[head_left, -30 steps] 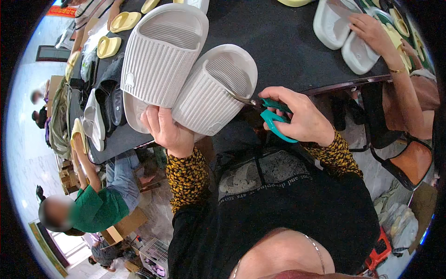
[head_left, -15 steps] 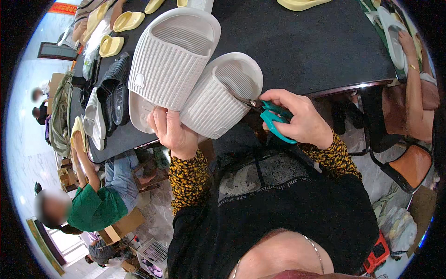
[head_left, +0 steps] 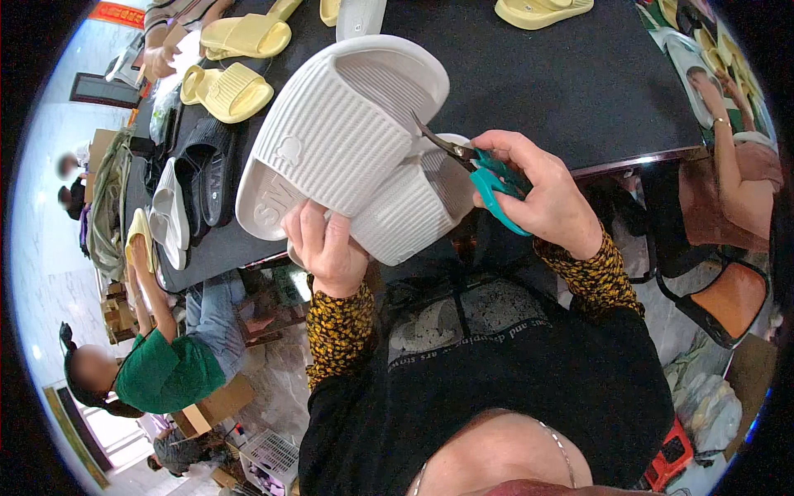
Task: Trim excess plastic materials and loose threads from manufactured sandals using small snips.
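I note left hand grip clamped on white slipper pair, tilted up over desk; right hand closed on teal scissors, tips at slipper edge.

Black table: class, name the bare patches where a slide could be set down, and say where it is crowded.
The black table lies bare between the white slides in the left hand, the yellow slide at the far edge and the right edge. The left end is crowded: yellow slides, black and white pairs.
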Action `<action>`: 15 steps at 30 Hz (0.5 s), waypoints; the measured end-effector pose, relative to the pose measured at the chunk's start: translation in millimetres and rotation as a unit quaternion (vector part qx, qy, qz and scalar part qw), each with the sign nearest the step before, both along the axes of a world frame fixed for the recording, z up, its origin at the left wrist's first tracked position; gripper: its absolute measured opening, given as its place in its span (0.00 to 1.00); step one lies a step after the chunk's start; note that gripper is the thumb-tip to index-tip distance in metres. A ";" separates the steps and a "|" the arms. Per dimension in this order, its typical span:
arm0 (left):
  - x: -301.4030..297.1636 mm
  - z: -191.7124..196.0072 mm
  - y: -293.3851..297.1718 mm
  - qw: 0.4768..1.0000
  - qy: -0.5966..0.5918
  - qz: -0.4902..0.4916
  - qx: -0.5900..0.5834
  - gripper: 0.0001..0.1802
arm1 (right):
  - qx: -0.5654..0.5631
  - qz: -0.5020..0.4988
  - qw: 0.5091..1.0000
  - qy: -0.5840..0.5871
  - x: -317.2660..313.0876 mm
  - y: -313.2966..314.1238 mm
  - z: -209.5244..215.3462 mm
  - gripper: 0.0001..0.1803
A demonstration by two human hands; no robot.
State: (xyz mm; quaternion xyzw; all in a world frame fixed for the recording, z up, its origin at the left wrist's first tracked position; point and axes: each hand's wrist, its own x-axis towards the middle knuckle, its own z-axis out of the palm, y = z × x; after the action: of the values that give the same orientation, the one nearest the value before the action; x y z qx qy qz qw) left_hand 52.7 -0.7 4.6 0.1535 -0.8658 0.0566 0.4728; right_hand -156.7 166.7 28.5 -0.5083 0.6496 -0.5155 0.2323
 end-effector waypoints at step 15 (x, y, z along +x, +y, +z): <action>2.1 -4.1 5.3 0.998 -0.032 -0.046 0.008 0.18 | 0.041 0.012 0.999 0.003 -1.6 -8.7 14.2 0.26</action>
State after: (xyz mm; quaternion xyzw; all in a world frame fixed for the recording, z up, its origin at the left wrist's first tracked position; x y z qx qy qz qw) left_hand 54.8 4.6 0.5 0.1152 -0.8871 0.0323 0.4457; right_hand -158.3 158.1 42.7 -0.5081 0.6647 -0.4835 0.2573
